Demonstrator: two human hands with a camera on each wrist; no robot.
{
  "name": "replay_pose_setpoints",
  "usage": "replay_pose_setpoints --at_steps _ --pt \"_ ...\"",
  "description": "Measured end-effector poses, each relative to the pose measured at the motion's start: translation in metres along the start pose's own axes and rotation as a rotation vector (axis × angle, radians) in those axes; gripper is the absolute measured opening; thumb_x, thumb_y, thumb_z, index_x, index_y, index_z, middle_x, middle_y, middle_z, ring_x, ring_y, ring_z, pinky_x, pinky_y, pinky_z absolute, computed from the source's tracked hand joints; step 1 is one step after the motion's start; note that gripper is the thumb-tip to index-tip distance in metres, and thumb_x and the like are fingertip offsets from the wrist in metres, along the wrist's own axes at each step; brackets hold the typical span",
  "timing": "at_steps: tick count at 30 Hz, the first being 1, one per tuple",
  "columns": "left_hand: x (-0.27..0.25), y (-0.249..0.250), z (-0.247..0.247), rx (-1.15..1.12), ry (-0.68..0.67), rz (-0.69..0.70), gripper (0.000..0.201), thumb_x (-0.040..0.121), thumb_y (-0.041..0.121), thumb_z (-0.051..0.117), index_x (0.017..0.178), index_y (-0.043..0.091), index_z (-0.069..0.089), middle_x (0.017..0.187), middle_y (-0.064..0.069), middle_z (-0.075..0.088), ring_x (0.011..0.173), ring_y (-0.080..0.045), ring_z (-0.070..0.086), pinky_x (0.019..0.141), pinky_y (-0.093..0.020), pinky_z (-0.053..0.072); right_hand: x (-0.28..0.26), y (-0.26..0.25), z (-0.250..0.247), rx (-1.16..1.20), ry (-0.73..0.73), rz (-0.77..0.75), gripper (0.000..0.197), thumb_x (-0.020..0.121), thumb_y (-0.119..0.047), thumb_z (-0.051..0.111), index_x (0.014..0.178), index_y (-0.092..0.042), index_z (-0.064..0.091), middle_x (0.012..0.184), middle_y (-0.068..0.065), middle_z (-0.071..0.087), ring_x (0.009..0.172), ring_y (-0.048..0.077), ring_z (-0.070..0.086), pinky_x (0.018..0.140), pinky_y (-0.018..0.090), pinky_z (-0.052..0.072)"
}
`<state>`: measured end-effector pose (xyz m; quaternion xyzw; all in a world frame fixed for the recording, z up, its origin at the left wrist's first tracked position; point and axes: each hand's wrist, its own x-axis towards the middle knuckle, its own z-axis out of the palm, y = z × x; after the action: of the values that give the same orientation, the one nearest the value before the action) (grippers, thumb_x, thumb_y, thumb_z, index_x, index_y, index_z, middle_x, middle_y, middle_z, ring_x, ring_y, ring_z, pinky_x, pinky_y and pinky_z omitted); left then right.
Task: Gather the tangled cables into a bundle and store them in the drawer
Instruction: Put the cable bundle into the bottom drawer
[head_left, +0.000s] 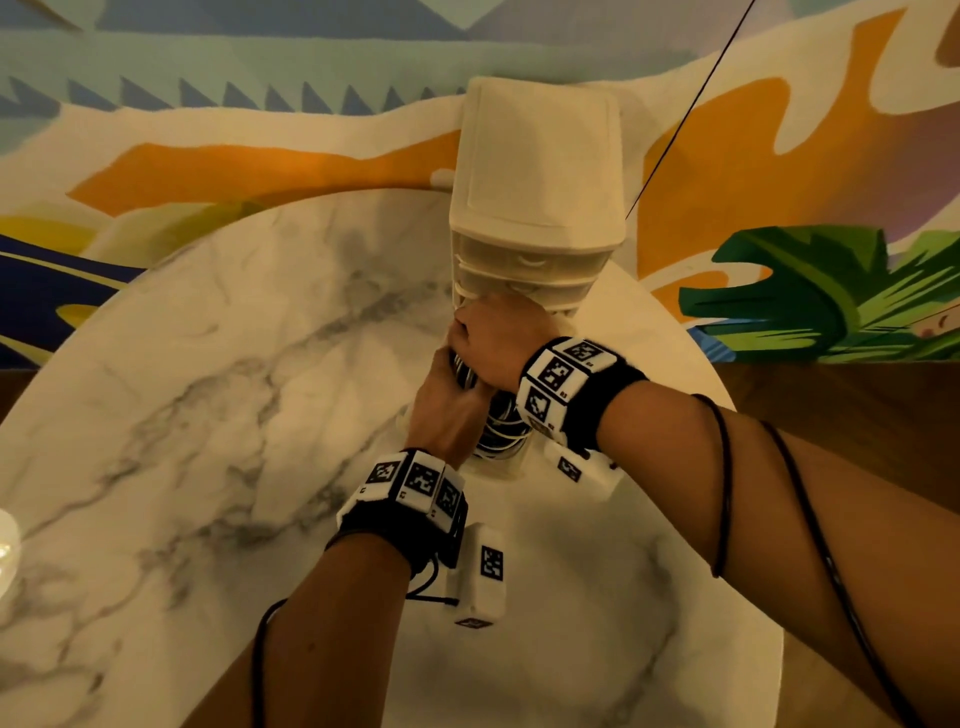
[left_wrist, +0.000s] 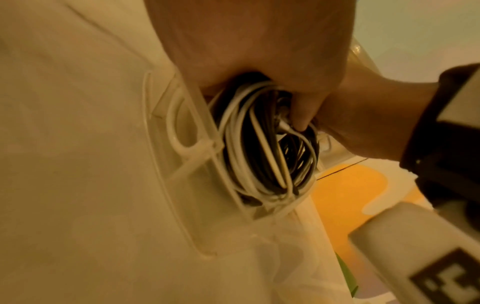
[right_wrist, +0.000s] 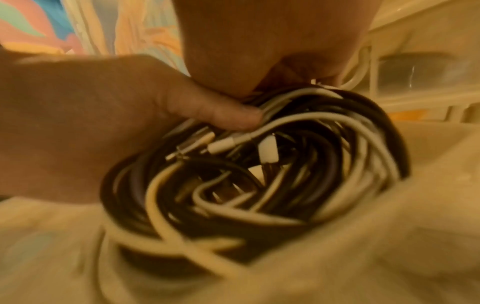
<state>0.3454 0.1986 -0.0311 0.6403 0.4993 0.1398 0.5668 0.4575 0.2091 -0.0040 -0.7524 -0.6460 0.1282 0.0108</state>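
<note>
A coiled bundle of black and white cables (head_left: 501, 426) lies in the pulled-out bottom drawer (head_left: 498, 470) of a white plastic drawer tower (head_left: 535, 171). My left hand (head_left: 452, 400) grips the bundle from the left. My right hand (head_left: 488, 343) holds it from above, close to the tower's front. In the right wrist view the left thumb (right_wrist: 233, 117) pinches the cable bundle (right_wrist: 259, 181) beneath my curled right hand (right_wrist: 272, 51). The left wrist view shows the bundle (left_wrist: 265, 148) against the clear drawer wall (left_wrist: 197, 156), under my left hand (left_wrist: 246, 51). The fingertips are hidden.
The tower stands at the far edge of a round marble table (head_left: 208, 364). A painted mural (head_left: 805, 291) fills the background. A thin black cord (head_left: 691, 109) runs up past the tower's right side. A white object (head_left: 8, 551) shows at the left edge.
</note>
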Motion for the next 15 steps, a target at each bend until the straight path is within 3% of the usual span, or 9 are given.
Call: replay_pose_setpoints --at_steps 3,6,8,11,15 --pt "-0.006 -0.004 -0.002 -0.054 -0.007 0.057 0.053 0.091 0.042 0.044 0.14 0.025 0.033 0.13 -0.002 0.056 0.111 -0.017 0.056 0.093 -0.036 0.046 0.003 -0.005 -0.001 -0.147 -0.035 -0.03 0.031 0.099 -0.021 0.035 0.1 -0.013 0.065 0.103 0.007 0.064 0.094 0.024 0.06 0.075 0.032 0.043" --pt "-0.006 -0.01 -0.002 -0.002 0.02 0.116 0.049 0.094 0.042 0.033 0.141 0.027 0.035 0.134 0.0 0.055 0.117 -0.017 0.054 0.098 -0.037 0.044 0.006 -0.007 0.003 -0.076 -0.011 0.047 0.031 0.1 -0.024 0.035 0.107 -0.011 0.061 0.111 0.009 0.061 0.104 0.026 0.057 0.081 0.033 0.043" --pt "-0.004 -0.012 -0.001 0.082 0.033 0.155 0.043 0.1 0.039 0.031 0.139 0.023 0.039 0.131 -0.003 0.057 0.116 -0.019 0.055 0.094 -0.033 0.045 0.004 -0.006 0.009 0.08 0.034 0.124 0.032 0.099 -0.032 0.036 0.108 -0.01 0.057 0.112 0.011 0.059 0.103 0.028 0.057 0.082 0.034 0.042" --pt "-0.001 -0.015 0.003 0.158 0.071 0.19 0.04 0.102 0.036 0.028 0.137 0.021 0.041 0.13 -0.005 0.058 0.114 -0.023 0.056 0.084 -0.025 0.041 -0.011 -0.004 0.018 0.119 0.142 0.104 0.034 0.098 -0.034 0.039 0.12 -0.01 0.05 0.115 0.011 0.057 0.105 0.028 0.054 0.084 0.037 0.042" --pt "0.004 -0.021 0.009 0.205 0.108 0.264 0.044 0.102 0.035 0.025 0.143 0.024 0.033 0.139 -0.003 0.05 0.123 -0.018 0.05 0.098 -0.028 0.04 -0.039 0.001 0.026 0.151 0.259 0.026 0.041 0.094 -0.025 0.043 0.133 -0.013 0.048 0.132 0.008 0.05 0.121 0.028 0.045 0.096 0.043 0.041"
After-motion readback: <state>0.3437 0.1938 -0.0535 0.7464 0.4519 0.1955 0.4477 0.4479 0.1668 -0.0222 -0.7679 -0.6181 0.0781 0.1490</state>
